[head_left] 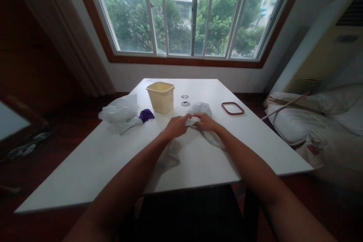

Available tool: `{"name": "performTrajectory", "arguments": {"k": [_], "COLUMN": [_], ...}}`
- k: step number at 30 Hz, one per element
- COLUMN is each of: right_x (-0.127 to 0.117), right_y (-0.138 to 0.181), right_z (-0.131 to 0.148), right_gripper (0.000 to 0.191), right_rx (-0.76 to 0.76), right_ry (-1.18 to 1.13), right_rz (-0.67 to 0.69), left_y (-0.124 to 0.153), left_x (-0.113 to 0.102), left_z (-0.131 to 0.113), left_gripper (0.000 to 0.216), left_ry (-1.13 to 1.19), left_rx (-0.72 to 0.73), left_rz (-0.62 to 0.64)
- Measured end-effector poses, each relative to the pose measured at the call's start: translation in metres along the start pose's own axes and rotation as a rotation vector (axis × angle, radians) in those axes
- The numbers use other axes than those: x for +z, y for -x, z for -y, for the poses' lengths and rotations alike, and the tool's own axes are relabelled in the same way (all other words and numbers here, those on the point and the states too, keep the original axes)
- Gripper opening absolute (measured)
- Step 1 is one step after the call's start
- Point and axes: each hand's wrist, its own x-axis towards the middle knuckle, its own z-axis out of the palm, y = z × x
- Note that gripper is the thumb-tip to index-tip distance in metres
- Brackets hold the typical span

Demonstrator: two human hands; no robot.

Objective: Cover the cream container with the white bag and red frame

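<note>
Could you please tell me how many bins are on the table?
1: the cream bin stands upright on the white table, beyond and left of the left hand.

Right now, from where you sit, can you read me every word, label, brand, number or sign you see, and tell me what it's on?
None can be read.
Sack on the right: reddish marks, too blurred to tell whether they are writing.
Cream tub, red frame: no writing that I can make out.
Thin bag held in the left hand and right hand: none visible either.
</note>
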Motion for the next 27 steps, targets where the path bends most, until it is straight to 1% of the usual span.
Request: {"name": "performTrajectory", "arguments": {"k": [3, 7, 10, 13, 15, 18, 20, 22, 25, 27], "right_x": [-0.004, -0.005, -0.002, 0.001, 0.002, 0.005, 0.007, 0.009, 0.008, 0.004], "right_y": [-0.002, -0.003, -0.002, -0.003, -0.005, -0.009, -0.013, -0.015, -0.016, -0.013], "right_z": [-0.003, -0.011, -0.017, -0.021, -0.022, -0.025, -0.027, -0.028, -0.026, -0.023], "right_gripper": [0.031, 0.026, 0.025, 0.030, 0.031, 0.030, 0.028, 0.025, 0.028, 0.030], "right_rx": [0.041, 0.118, 0.162, 0.261, 0.312, 0.343, 0.355, 0.362, 0.370, 0.313], "right_ry": [-0.167, -0.259, -0.292, -0.287, -0.258, -0.213, -0.201, -0.196, -0.171, -0.191], "right_rz": [0.028, 0.041, 0.001, -0.047, -0.082, -0.128, -0.144, -0.155, -0.149, -0.122], "left_y": [-0.001, -0.001, 0.002, 0.005, 0.006, 0.005, 0.004, 0.002, -0.001, -0.001], "left_x": [0.000, 0.000, 0.000, -0.001, -0.001, -0.001, -0.001, 0.000, 0.000, 0.000], "left_z": [0.003, 0.007, 0.004, -0.001, -0.003, -0.004, -0.004, -0.005, -0.006, -0.006], "left_gripper": [0.036, 0.036, 0.044, 0.058, 0.064, 0.057, 0.049, 0.045, 0.039, 0.033], "left_ry": [-0.037, -0.001, 0.067, 0.137, 0.162, 0.117, 0.044, -0.018, -0.032, -0.023], "left_rx": [-0.059, -0.094, -0.043, 0.042, 0.100, 0.158, 0.150, 0.104, 0.027, -0.022], "left_rz": [0.010, 0.011, -0.001, -0.041, -0.056, -0.040, -0.014, -0.002, -0.025, -0.050]}}
